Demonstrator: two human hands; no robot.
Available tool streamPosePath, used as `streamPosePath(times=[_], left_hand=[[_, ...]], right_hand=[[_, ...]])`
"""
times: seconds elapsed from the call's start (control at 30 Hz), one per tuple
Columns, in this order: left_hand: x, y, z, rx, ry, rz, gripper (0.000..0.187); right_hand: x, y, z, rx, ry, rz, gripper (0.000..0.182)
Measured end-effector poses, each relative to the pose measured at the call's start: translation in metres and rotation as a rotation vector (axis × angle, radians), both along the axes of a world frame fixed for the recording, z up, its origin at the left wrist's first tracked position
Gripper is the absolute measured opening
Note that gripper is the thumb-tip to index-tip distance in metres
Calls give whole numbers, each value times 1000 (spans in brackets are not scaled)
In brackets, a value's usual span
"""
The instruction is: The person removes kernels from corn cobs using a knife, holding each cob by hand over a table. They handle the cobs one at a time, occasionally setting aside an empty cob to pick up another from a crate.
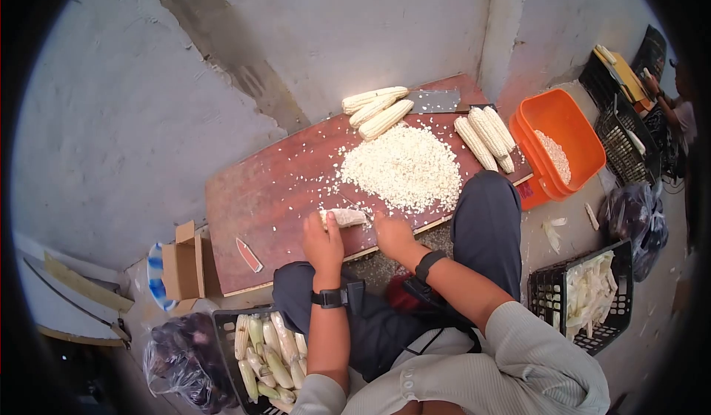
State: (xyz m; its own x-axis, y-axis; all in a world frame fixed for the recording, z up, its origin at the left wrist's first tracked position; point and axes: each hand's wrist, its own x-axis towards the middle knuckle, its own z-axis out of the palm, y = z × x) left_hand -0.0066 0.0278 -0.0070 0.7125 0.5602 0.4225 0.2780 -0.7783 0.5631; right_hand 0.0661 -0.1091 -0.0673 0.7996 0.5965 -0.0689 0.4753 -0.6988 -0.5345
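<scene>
The left hand (pixel 324 241) is closed around a pale, partly stripped corn cob (pixel 346 217), its fingers wrapped over one end, above the near edge of a reddish-brown wooden board (pixel 285 185). The right hand (pixel 392 233) is curled into a fist just beside the cob's other end, gripping a thin dark tool (pixel 369 216) too small to make out clearly.

Just beyond the cob lies a broad heap of loose white kernels (pixel 404 167), with whole husked white cobs (pixel 385 119) behind it and more cobs (pixel 485 135) to its right. A wide-bladed metal cleaver (pixel 435 102) rests at the far edge.

Beside the board's right end, an orange plastic bin (pixel 581 122) contains pale kernels (pixel 553 157). Nearer, a black slatted plastic crate (pixel 544 294) holds pale yellowish husks (pixel 590 294). At lower left, another black plastic crate (pixel 225 352) holds ears of corn (pixel 272 348), some with green husk, next to a clear plastic bag (pixel 185 363) of dark contents. An open brown cardboard box (pixel 183 270) stands by the board's left end.
</scene>
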Motion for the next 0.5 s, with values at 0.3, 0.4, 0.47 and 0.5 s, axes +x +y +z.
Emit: streamPosePath(times=[0.3,0.4,0.47,0.5], left_hand=[[-10,-3,4,13,-37,16,31],[-8,-8,8,-12,-81,-15,31],[-3,-7,7,21,-97,-39,31],[-1,-6,4,58,-84,-48,31]], right_hand=[[-23,-20,89,309,21,-123,22],[-32,-21,107,313,-76,-88,23],[-39,-18,79,107,44,-15,22],[-41,-15,71,4,107,22,23]])
